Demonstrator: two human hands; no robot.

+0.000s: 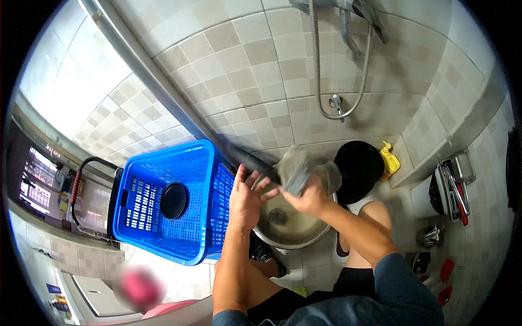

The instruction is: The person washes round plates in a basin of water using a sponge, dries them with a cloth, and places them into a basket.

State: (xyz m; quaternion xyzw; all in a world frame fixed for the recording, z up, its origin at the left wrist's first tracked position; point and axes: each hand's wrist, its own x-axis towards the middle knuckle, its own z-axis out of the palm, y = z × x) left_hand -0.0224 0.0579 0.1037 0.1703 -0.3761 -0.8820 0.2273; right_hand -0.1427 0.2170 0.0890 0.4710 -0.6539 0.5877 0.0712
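Observation:
My left hand (pixel 246 202) is raised palm up beside the blue basket, fingers spread apart. Just beyond its fingertips is a dark, flat dish (pixel 251 162), seen nearly edge-on and smeared by motion. A wet grey cloth (pixel 294 169) is bunched in my right hand (pixel 311 199), its fingers closed round the lower end. Both hands are over a round metal basin (pixel 298 245) of cloudy water, where a dark lump (pixel 278 216) shows. To the left, a black round dish (pixel 174 200) lies inside the blue plastic basket (pixel 203 217).
A black tub (pixel 358 173) and a yellow bottle (pixel 390 158) stand by the tiled wall. Above hangs a shower hose (pixel 315 65) near a tap (pixel 336 103). The basket has a cart handle (pixel 76 190) at its left. A bin (pixel 427 198) stands at right.

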